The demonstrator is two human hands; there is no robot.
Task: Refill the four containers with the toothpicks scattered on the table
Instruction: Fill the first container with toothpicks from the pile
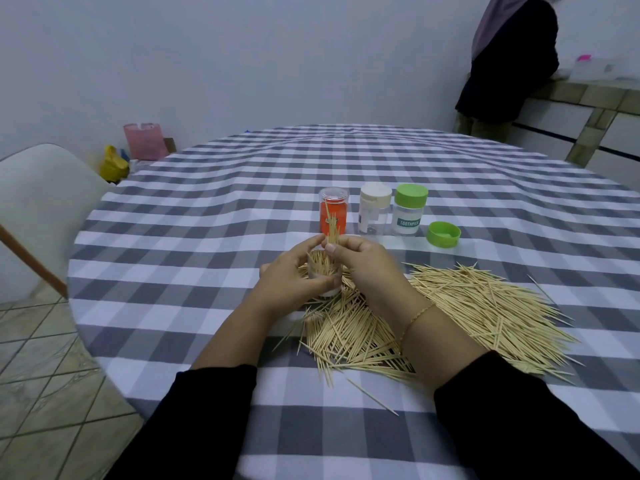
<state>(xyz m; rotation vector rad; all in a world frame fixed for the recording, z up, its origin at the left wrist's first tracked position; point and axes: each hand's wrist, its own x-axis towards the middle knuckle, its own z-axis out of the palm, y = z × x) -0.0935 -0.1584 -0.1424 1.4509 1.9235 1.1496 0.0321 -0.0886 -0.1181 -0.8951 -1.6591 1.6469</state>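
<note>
Home dining room: checked tablecloth (pixel 207 209), chair (pixel 41 188)

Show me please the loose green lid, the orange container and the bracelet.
loose green lid (pixel 443 233): head view, its top rim.
orange container (pixel 334 211): head view, its orange body.
bracelet (pixel 415 317): head view, chain on right wrist.

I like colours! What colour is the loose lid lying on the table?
Bright green: the loose lid, seen clearly in the head view.

Pale matt wooden toothpicks (pixel 450 313) lie on a soft grey-and-white checked cloth tablecloth (pixel 207 237) near a glossy green plastic lid (pixel 443 233).
</note>
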